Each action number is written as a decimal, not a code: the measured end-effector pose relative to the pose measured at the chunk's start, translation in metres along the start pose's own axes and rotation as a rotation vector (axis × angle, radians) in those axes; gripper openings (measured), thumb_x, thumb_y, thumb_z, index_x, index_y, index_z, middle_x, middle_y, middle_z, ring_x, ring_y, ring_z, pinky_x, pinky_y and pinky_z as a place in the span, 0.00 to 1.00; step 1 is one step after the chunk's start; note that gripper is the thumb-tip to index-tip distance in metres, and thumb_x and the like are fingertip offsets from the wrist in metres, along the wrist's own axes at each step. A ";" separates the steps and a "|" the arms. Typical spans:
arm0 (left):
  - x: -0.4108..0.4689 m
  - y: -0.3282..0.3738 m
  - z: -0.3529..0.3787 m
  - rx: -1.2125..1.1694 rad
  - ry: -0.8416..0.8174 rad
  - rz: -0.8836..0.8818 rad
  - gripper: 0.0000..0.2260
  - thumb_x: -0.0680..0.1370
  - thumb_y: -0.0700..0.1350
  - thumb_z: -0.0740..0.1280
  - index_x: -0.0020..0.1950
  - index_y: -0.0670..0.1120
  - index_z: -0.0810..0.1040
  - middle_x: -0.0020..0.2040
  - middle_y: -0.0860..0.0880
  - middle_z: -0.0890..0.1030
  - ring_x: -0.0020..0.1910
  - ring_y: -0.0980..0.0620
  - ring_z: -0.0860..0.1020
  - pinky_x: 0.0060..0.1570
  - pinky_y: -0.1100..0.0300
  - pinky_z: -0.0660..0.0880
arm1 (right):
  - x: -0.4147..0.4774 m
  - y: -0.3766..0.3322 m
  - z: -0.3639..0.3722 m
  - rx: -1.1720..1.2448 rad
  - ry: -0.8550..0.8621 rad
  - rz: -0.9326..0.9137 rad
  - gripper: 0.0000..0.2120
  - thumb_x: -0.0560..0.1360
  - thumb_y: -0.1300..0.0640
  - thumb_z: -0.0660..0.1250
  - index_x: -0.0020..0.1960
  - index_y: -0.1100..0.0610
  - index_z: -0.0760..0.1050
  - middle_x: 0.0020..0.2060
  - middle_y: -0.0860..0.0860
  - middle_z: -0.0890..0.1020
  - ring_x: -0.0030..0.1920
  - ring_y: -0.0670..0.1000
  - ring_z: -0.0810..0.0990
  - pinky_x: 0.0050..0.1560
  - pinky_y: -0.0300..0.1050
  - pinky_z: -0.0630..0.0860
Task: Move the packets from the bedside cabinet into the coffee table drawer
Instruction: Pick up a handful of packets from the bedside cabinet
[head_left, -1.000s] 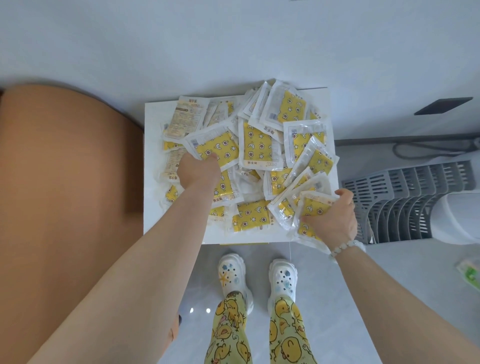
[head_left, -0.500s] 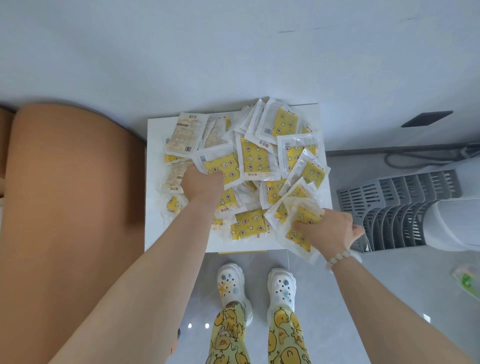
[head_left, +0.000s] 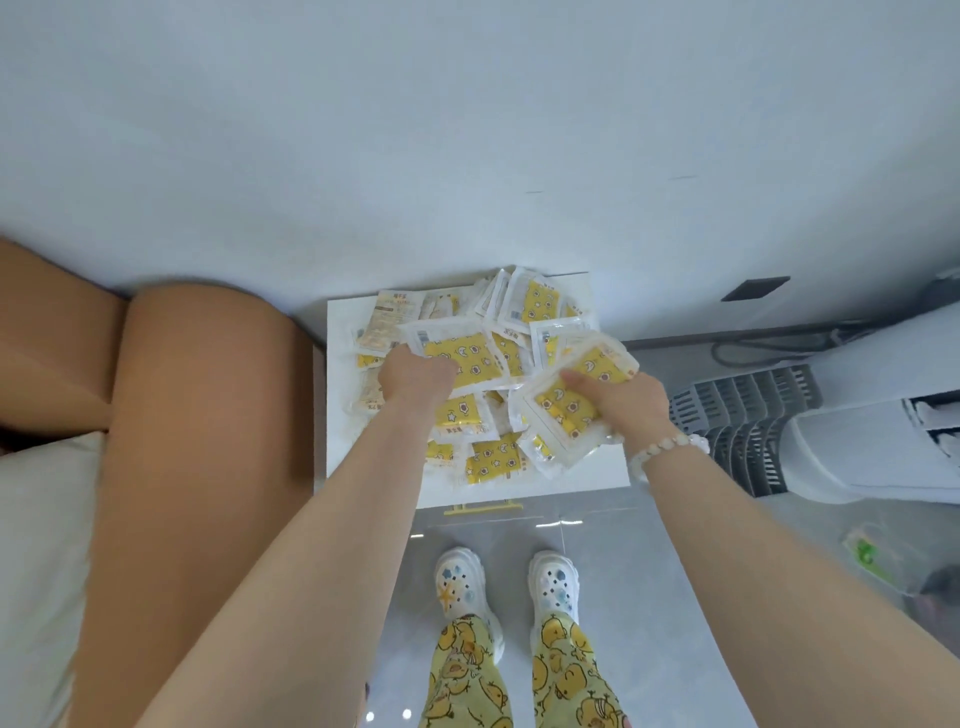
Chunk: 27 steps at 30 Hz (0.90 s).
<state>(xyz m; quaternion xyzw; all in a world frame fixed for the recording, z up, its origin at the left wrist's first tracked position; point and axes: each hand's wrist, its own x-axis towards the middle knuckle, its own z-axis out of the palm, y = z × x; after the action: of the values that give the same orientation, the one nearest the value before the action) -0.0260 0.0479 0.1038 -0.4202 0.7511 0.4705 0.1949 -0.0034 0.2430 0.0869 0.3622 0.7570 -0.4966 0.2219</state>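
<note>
- My left hand (head_left: 415, 375) lies on the heap of packets (head_left: 498, 457); my fingers are curled under and hidden by the back of the hand, closed on the near left corner of one large packet (head_left: 462, 358).
- My right hand (head_left: 621, 410) grips a tilted bundle of packets (head_left: 566, 410) raised a little over the right side of the heap; the thumb presses on top, the other fingers are hidden beneath. How many packets are in that bundle I cannot tell.
- The packets overlap so thickly that I cannot count them; a few at the far left show a pale printed back, the rest yellow faces.
- The print on them is too small to read.
- They cover most of the white top of the bedside cabinet (head_left: 597, 478); only its edges show bare.
- One small yellow strip (head_left: 483, 506) juts out below the cabinet's near edge; what it is, I cannot make out.
- Left of the cabinet stands a tan padded headboard (head_left: 208, 441), cut off by the frame.
- To the right is one grey slatted rack (head_left: 748, 421), partly behind a white appliance (head_left: 872, 441) that is cut off.
- My two white clogs (head_left: 506, 592) stand on the grey floor, near side.
</note>
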 end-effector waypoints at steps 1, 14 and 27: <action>-0.007 0.007 -0.003 0.021 -0.021 0.008 0.25 0.75 0.41 0.69 0.70 0.39 0.65 0.62 0.44 0.75 0.57 0.46 0.76 0.46 0.60 0.71 | -0.007 -0.002 -0.007 0.019 0.011 0.009 0.18 0.64 0.45 0.77 0.44 0.54 0.74 0.43 0.51 0.81 0.46 0.53 0.81 0.46 0.46 0.78; -0.104 0.061 0.015 0.162 -0.324 0.260 0.25 0.74 0.43 0.71 0.67 0.37 0.68 0.64 0.43 0.73 0.62 0.43 0.73 0.57 0.54 0.71 | -0.103 0.015 -0.107 0.535 0.222 0.159 0.22 0.61 0.48 0.80 0.39 0.55 0.69 0.48 0.54 0.81 0.50 0.56 0.82 0.55 0.53 0.79; -0.232 0.036 0.068 0.507 -0.844 0.450 0.06 0.73 0.35 0.70 0.40 0.42 0.75 0.44 0.42 0.80 0.42 0.42 0.80 0.49 0.46 0.78 | -0.238 0.125 -0.138 0.924 0.599 0.291 0.19 0.63 0.49 0.79 0.42 0.54 0.72 0.37 0.48 0.80 0.36 0.48 0.80 0.33 0.40 0.75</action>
<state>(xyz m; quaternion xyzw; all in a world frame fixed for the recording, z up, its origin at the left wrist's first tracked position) 0.0701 0.2181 0.2501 0.0366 0.7690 0.4326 0.4693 0.2480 0.3209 0.2350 0.6473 0.4333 -0.6160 -0.1176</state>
